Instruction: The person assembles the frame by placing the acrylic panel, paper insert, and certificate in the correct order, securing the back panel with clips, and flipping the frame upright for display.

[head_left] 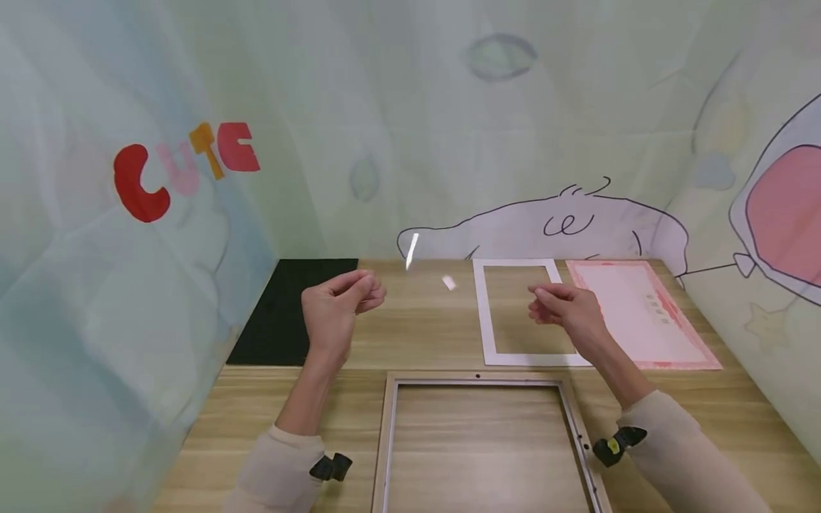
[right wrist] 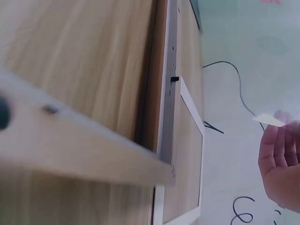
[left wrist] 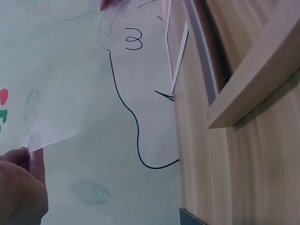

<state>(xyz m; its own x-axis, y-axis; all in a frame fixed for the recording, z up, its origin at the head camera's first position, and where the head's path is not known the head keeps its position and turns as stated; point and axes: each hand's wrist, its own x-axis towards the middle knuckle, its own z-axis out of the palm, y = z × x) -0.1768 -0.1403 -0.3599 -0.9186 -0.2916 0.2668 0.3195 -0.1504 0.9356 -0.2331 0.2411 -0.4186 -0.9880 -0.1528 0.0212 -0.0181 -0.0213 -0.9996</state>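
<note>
Both hands are raised above the table, pinching a clear, see-through sheet (head_left: 449,283) between fingers and thumb. The sheet shows mainly by white glints, and its lower edge (left wrist: 56,140) slants away from the left hand in the left wrist view. My left hand (head_left: 333,310) is at one side of it, near the black board. On the other side, my right hand (head_left: 567,310) is over the white mat. Below and nearer lies an empty wooden picture frame (head_left: 477,376), with small dark tabs along its inner edges. Most of the sheet's outline cannot be made out.
Along the table's back lie a black board (head_left: 272,320) at left, a white rectangular mat (head_left: 490,335) and a pink-bordered printed paper (head_left: 631,313) at right. A printed cloth (head_left: 321,142) with cartoon drawings surrounds the wooden table (head_left: 205,427).
</note>
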